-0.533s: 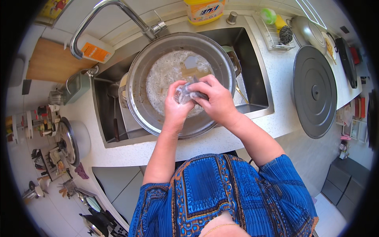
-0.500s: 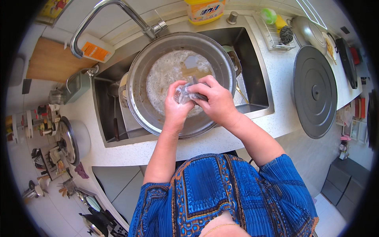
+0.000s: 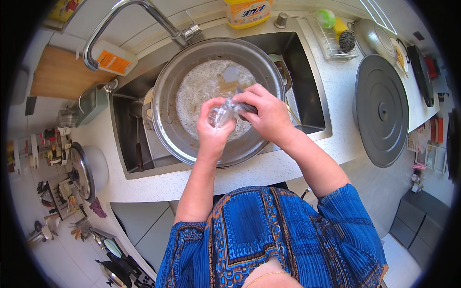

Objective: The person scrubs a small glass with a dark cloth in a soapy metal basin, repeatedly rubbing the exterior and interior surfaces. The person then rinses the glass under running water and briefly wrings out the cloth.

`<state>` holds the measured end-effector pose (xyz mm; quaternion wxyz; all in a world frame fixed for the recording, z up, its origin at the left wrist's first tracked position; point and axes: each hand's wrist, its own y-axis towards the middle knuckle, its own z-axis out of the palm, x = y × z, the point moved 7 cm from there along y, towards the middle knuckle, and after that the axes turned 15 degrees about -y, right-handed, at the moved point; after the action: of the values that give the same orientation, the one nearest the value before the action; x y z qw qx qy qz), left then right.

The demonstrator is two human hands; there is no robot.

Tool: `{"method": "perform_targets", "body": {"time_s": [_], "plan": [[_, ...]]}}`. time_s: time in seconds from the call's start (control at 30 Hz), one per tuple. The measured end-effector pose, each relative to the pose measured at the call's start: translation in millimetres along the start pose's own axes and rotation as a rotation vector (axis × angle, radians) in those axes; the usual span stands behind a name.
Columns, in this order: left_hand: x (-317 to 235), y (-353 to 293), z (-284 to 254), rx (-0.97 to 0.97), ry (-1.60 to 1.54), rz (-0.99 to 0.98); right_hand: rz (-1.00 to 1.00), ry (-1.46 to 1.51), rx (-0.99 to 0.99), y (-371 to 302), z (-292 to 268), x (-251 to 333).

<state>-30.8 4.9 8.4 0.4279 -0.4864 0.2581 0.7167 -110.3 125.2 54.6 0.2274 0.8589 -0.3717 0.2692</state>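
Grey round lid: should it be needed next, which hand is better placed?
The right hand, probably: it is nearer the lid, while the left hand is farther away. Both, though, are busy with clear plastic.

Kitchen. Steel sink (image 3: 309, 79) below left hand (image 3: 214, 134) and right hand (image 3: 269, 115); chrome faucet (image 3: 161, 20) beyond left; yellow sponge (image 3: 340, 27), large lid (image 3: 380, 132) off right.

wooden board (image 3: 65, 77) | purple cloth (image 3: 98, 208) | pale pot (image 3: 99, 165) (dark-rimmed lid (image 3: 80, 169) on) | wire rack (image 3: 342, 55), dark scourer (image 3: 346, 42) at its edge

Clear, shiny item (image 3: 220, 116) partly hidden by your left hand (image 3: 214, 130), dark grey piece (image 3: 248, 108) mostly covered by your right hand (image 3: 267, 114), yellow plastic tub (image 3: 246, 20) cropped above
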Motion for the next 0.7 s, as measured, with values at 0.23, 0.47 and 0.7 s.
{"method": "perform_targets", "body": {"time_s": [0.23, 0.47, 0.7], "plan": [[-1, 5, -2, 0.055, -0.031, 0.13, -0.018, 0.062, -0.004, -2, 3, 8], [8, 2, -5, 0.03, -0.025, 0.093, 0.011, -0.03, 0.056, 1, 6, 1], [5, 0, -7, 0.022, 0.072, 0.1, 0.023, -0.159, 0.078, 4, 2, -1]]}}
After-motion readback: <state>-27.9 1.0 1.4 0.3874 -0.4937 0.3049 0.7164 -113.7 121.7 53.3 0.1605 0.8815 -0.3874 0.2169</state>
